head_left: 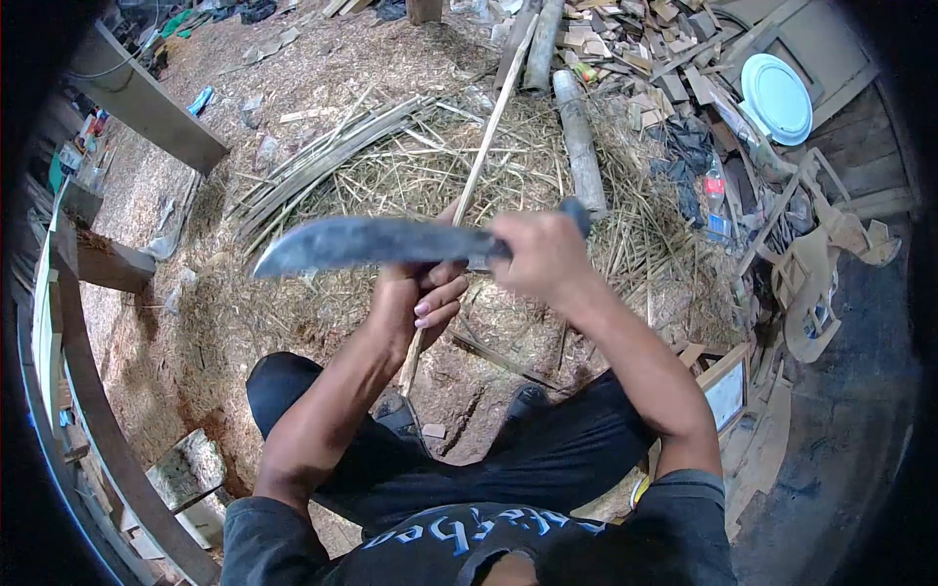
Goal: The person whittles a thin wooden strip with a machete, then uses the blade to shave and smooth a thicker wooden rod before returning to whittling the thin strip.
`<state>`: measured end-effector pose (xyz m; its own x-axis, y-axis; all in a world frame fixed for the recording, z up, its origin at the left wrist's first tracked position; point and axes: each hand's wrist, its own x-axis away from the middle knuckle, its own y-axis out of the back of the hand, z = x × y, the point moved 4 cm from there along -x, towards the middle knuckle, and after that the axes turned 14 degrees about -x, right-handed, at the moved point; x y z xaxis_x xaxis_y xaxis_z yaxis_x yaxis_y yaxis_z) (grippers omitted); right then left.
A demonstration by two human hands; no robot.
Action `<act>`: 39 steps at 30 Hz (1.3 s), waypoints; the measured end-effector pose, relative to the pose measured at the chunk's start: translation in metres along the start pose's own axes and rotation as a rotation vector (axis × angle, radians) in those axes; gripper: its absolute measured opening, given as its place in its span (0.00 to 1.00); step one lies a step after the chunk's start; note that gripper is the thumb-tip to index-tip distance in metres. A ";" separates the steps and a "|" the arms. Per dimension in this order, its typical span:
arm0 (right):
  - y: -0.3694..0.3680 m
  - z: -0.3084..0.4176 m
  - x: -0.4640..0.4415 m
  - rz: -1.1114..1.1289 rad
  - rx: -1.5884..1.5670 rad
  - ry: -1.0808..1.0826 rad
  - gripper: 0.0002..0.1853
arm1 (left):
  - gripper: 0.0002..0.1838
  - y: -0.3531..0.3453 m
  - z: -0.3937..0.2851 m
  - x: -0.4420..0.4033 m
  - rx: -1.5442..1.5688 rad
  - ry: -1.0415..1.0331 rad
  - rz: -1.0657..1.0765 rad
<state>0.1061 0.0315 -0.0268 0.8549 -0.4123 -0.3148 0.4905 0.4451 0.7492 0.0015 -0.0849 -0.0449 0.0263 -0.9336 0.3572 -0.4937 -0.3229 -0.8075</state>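
Note:
My right hand point(542, 256) is wrapped round the dark handle of a machete. The wide grey blade point(362, 242) points left, crossing above my left hand, and looks slightly blurred. In my left hand point(425, 293) is a long, thin, pale strip point(481, 161), its fingers curled round it. From the top centre the strip runs down past the hand, and its lower end is near my feet. The blade passes over the strip; whether they touch cannot be made out.
Split strips point(322, 171) and shavings lie ahead on the ground, beside a short log point(580, 146). Wood scraps point(674, 44) are heaped at the upper right, near a white round lid point(777, 99). Wooden posts point(147, 103) stand at the left.

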 end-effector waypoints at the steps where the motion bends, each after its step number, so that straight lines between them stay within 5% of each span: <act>1: 0.008 -0.011 -0.003 -0.028 0.039 -0.036 0.05 | 0.16 0.003 0.002 0.000 0.076 0.101 -0.056; 5: -0.003 -0.007 -0.003 -0.017 0.041 -0.092 0.05 | 0.08 0.014 -0.001 -0.005 0.085 0.047 -0.032; 8: -0.001 0.000 -0.004 -0.011 0.059 0.038 0.04 | 0.12 0.009 -0.002 -0.001 0.094 0.059 -0.013; 10: 0.016 -0.021 -0.010 -0.022 0.095 -0.149 0.03 | 0.15 0.009 0.003 0.004 0.101 0.091 -0.017; 12: 0.020 -0.018 -0.010 -0.069 0.242 -0.117 0.03 | 0.20 0.001 -0.001 0.000 -0.011 -0.014 0.042; 14: 0.001 -0.013 -0.003 0.135 0.084 -0.281 0.04 | 0.19 -0.002 -0.003 0.000 0.001 -0.017 0.053; 15: 0.000 -0.003 -0.001 0.041 0.038 -0.043 0.06 | 0.21 -0.002 -0.002 0.001 -0.005 -0.010 0.037; 16: 0.004 -0.010 -0.003 0.039 0.038 -0.044 0.06 | 0.22 0.000 -0.001 0.003 -0.008 -0.002 0.015; 18: 0.022 -0.032 -0.008 -0.039 0.103 -0.181 0.06 | 0.27 0.006 0.004 0.004 0.010 0.129 -0.087; 22: 0.023 -0.031 -0.008 0.019 0.168 -0.389 0.05 | 0.18 -0.004 0.003 0.001 -0.040 0.032 0.080; 26: 0.016 -0.030 -0.005 0.020 0.145 -0.105 0.09 | 0.30 0.005 0.007 0.004 -0.048 0.120 -0.136; 28: 0.045 -0.049 -0.012 -0.131 0.190 -0.258 0.10 | 0.29 -0.005 0.008 0.008 -0.089 0.086 0.120; 31: 0.063 -0.072 -0.009 -0.179 0.074 -0.575 0.12 | 0.28 -0.008 0.008 0.007 -0.105 0.101 0.120; 38: 0.004 0.006 0.012 0.055 0.000 -0.062 0.06 | 0.26 0.002 0.000 0.000 0.079 0.072 0.010; 39: 0.006 -0.004 0.009 0.051 -0.044 -0.130 0.05 | 0.25 0.006 0.001 0.001 0.108 0.120 0.015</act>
<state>0.1175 0.0333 -0.0271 0.8512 -0.4863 -0.1972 0.4565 0.5010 0.7353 -0.0003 -0.0877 -0.0502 -0.0871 -0.9154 0.3930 -0.3963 -0.3301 -0.8567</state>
